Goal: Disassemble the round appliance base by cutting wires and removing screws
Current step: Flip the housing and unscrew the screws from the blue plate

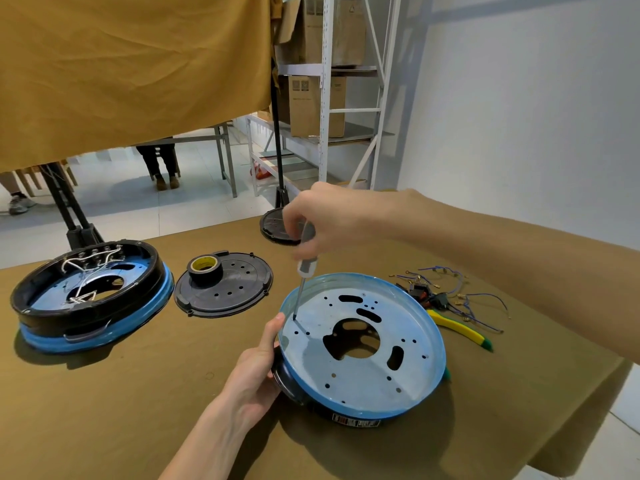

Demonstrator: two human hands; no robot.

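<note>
Left hand (258, 368) grips the base (362, 341) at its left rim; right hand (311, 216) holds a screwdriver (304, 268), tip in a left-side hole. Base looks stripped: wires (450, 296) cut and piled right of it beside pliers (460, 332). Probably last screws. Left of base: second base (90, 296) still wired, cover (225, 285). Table edge (540, 455) near base's right; open room in front.

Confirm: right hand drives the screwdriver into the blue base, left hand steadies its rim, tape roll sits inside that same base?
Not quite. In the head view the tape roll sits on the black cover plate, not inside the blue base. The rest holds: right hand drives the screwdriver, left hand steadies the rim.
</note>
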